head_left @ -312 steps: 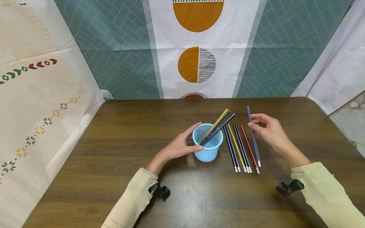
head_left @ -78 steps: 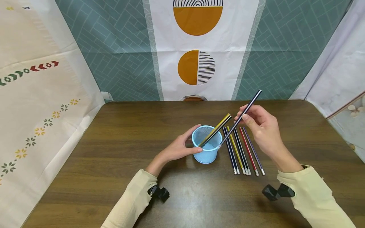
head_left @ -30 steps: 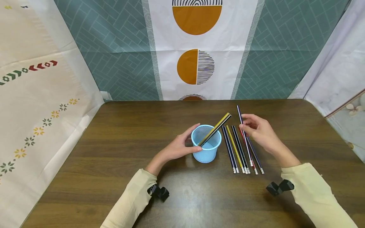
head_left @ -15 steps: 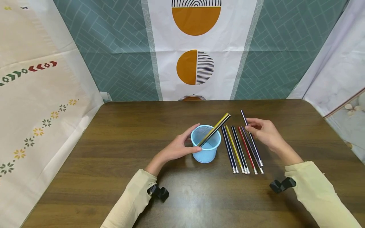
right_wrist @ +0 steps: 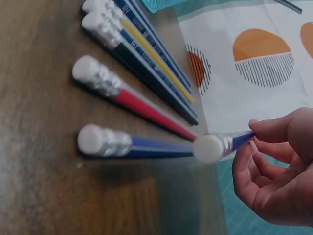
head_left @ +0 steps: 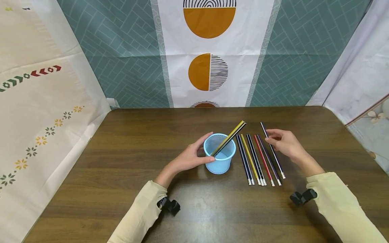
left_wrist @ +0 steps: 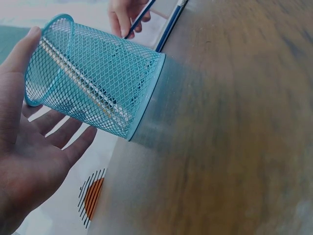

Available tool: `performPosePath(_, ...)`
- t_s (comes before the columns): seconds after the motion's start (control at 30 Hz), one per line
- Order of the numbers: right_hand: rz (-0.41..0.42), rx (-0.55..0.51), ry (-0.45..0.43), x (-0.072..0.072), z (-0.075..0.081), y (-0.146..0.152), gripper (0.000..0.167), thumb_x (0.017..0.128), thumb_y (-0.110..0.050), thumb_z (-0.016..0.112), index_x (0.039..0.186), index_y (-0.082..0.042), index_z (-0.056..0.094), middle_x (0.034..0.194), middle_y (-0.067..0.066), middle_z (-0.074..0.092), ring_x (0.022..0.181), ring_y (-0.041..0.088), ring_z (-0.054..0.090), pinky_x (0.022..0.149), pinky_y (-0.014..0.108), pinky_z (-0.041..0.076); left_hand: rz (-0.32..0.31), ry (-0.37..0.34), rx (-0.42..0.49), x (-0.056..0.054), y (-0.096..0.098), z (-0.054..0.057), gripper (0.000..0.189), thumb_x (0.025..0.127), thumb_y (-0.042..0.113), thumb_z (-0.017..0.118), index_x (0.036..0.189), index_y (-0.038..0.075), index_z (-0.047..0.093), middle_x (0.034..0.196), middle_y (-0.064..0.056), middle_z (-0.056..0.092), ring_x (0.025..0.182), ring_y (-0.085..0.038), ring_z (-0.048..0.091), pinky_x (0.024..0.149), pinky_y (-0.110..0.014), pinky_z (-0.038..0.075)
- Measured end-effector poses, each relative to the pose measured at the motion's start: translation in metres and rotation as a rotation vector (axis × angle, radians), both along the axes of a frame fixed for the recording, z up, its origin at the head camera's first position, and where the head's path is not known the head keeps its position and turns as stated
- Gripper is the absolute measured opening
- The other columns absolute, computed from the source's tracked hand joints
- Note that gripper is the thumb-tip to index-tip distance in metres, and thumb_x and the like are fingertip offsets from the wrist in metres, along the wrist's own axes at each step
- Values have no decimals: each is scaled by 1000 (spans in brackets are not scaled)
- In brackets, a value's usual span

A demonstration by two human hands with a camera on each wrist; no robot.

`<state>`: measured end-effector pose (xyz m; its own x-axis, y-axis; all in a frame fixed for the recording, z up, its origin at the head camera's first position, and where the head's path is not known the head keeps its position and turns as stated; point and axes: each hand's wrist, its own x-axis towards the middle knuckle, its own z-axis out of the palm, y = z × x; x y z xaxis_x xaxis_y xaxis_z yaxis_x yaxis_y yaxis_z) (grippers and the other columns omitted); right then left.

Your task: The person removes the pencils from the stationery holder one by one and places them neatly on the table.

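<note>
My left hand point(head_left: 192, 156) steadies a light-blue mesh pencil cup point(head_left: 219, 166), thumb over the near rim and fingers round the far side. In the left wrist view the cup point(left_wrist: 98, 73) has a few pencils slanting inside; a yellow one and a black one point(head_left: 234, 132) stick out toward the right in the head view. My right hand point(head_left: 285, 143) pinches a dark-blue pencil point(head_left: 275, 155) between thumb and fingertips, at the right end of a row of pencils. Its white eraser end point(right_wrist: 209, 148) points at the right wrist camera, close over the table.
Several pencils lie side by side right of the cup, eraser ends toward me: dark blue ones point(head_left: 244, 162), a yellow one point(head_left: 250, 157), black ones point(head_left: 256, 160), a red one point(head_left: 264, 160) and a purple one point(head_left: 268, 158). The brown table point(head_left: 136, 152) meets hanging cloths behind.
The dark-blue pencil left the cup, and my right hand has carried it right and down, past the red and purple pencils. Earlier the purple pencil was set down. My left hand stays at the cup.
</note>
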<state>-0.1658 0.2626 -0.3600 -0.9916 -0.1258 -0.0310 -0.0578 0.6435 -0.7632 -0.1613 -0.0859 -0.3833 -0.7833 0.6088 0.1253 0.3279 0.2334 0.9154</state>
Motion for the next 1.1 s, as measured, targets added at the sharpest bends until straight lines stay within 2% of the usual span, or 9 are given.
performPosePath(0.2,14,7,-20,-1,-6,5,45,98,-13,57,133,14,46,115,30,58,95,34,59,64,28,55,0,-1,-1,0,0,0,85,86,27,73,154,19,24,141,-11,46,117,-25,56,98,-38,44)
performPosePath(0.47,12,6,-53,-3,-12,12,45,98,-11,57,132,15,46,113,31,58,80,21,60,62,29,54,-4,-3,0,0,0,0,84,86,30,73,154,21,24,142,-10,45,118,-25,55,99,-39,44)
performPosePath(0.8,0,9,-83,-3,-18,15,45,98,-10,56,132,16,45,112,30,57,89,27,60,65,29,55,3,-9,-5,-1,1,-1,84,86,25,73,154,22,25,141,-9,46,118,-25,56,99,-38,44)
performPosePath(1.1,5,20,-121,-2,-23,21,46,98,-14,56,132,16,45,111,29,58,88,28,58,66,34,56,8,-2,-3,0,0,0,84,86,23,74,154,21,25,139,-10,48,116,-25,57,98,-37,45)
